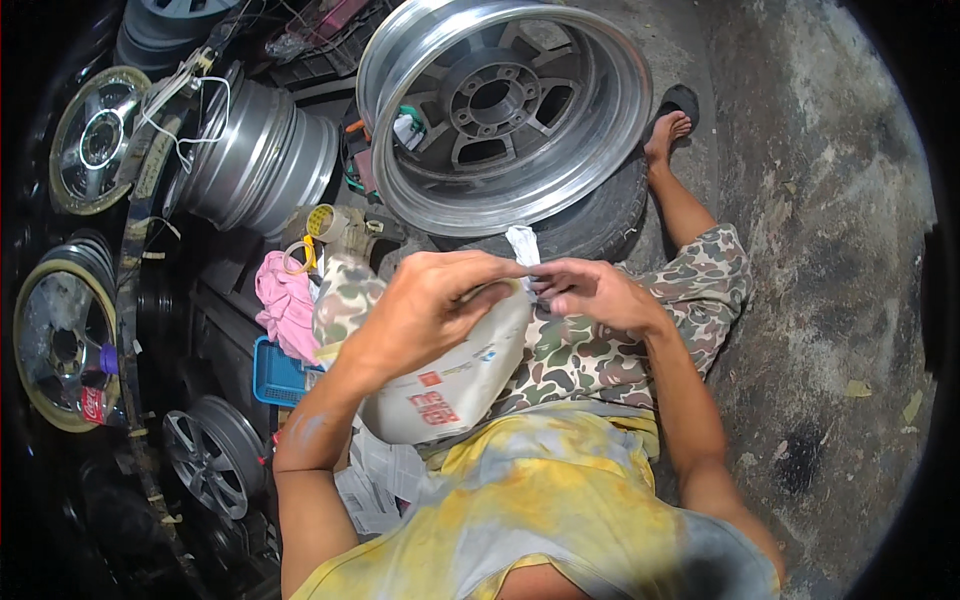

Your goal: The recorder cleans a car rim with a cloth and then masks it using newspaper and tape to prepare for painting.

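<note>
My left hand (440, 300) and my right hand (600, 295) meet fingertip to fingertip above my lap. Both have their fingers pinched together; whatever sits between the tips is too small to make out. A crumpled white strip (522, 245) shows just beyond the fingertips, against the tyre. Under my left hand, a white printed object with red and blue marks (440, 395) rests across my thigh, partly hidden by the wrist. A bare alloy wheel rim (630, 130) lies tilted on a black tyre (605, 225) in front of my hands.
To the left are a pink cloth (283, 300), tape rolls (321, 222), a blue plastic basket (278, 372) and newspaper sheets (380, 480). More wheel rims (265, 150) stand along a rack (150, 190) at far left. Stained concrete floor (820, 300) spreads to the right.
</note>
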The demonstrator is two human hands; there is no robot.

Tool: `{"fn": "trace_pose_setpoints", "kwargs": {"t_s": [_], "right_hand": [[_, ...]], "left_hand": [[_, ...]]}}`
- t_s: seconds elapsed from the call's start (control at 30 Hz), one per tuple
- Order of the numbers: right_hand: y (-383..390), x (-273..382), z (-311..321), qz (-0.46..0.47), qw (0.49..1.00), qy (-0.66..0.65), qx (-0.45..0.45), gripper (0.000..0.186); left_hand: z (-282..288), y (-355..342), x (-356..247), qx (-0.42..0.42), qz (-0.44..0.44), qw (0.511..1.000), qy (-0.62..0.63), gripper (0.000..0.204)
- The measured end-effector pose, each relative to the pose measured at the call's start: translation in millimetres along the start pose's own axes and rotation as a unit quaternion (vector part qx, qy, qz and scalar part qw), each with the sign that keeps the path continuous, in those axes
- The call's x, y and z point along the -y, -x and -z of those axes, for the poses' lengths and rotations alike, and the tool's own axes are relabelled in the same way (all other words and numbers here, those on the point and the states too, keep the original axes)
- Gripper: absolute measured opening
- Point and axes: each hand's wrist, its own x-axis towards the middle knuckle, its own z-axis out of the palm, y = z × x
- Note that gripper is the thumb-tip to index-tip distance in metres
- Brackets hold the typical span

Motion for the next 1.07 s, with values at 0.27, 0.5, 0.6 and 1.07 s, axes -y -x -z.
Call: {"fn": "trace_pose_setpoints", "kwargs": {"t_s": [0.27, 0.5, 0.6, 1.07], "right_hand": [[37.7, 46.7, -25.1, -0.008, 0.998, -0.038, 0.057, 0.033], [30.8, 24.8, -3.9, 0.057, 0.993, -0.070, -0.077, 0.028], [12.7, 11.1, 9.6, 0.043, 0.987, -0.095, -0.125, 0.029], [-175.1, -59.9, 138.1, -0.083, 0.907, 0.308, -0.274, 0.043]], "left_hand": [[-20.8, -20.3, -13.4, -0.023, -0.078, 0.997, -0.016, 0.041], [25.0, -2.2, 36.3, 0.182, 0.229, 0.952, 0.091, 0.029], [28.3, -9.9, 77.5, 0.241, 0.209, 0.942, 0.101, 0.029], [-64.9, -165.1, 281.6, 0.161, 0.257, 0.917, -0.259, 0.050]]}}
